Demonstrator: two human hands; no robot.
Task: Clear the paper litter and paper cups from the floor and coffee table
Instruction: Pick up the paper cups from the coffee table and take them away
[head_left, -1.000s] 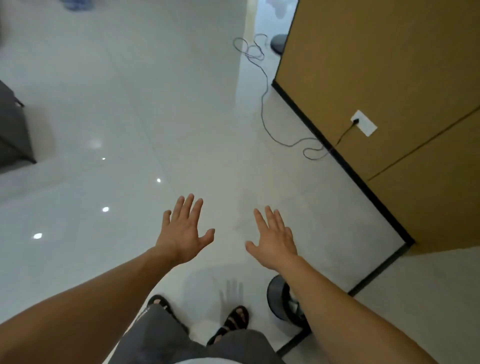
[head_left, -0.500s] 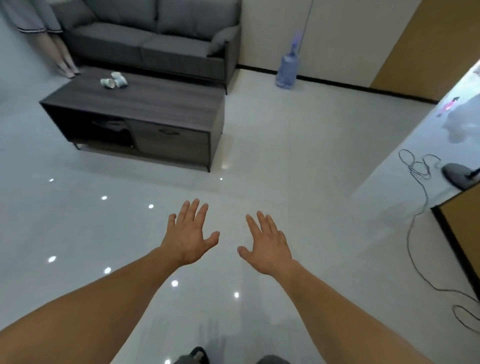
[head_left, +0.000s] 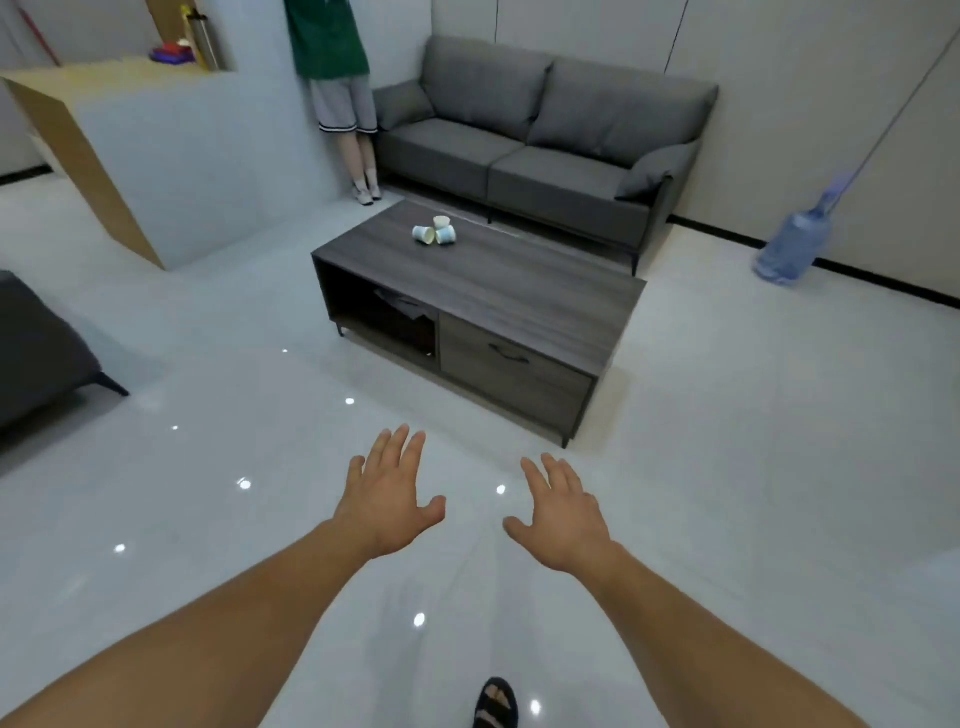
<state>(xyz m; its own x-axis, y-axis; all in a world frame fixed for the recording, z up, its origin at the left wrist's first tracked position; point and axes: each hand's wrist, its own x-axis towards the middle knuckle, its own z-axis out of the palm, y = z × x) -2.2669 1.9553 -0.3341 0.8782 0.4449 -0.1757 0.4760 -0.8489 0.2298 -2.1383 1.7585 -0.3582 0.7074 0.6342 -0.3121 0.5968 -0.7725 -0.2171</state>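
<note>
Dark coffee table (head_left: 519, 283) on glossy white floor (head_left: 753, 441), three paper cups (head_left: 436, 232) atop.

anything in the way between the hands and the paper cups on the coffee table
Nothing visible does. The left hand and right hand hover open over floor; paper cups sit far back on the coffee table, bare tabletop before them.

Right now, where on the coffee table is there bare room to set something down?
The coffee table top is bare from the three paper cups to its right end, and along the front edge above the drawer. Crowded: the far left part with the cups, and the open shelf holding papers.
</note>
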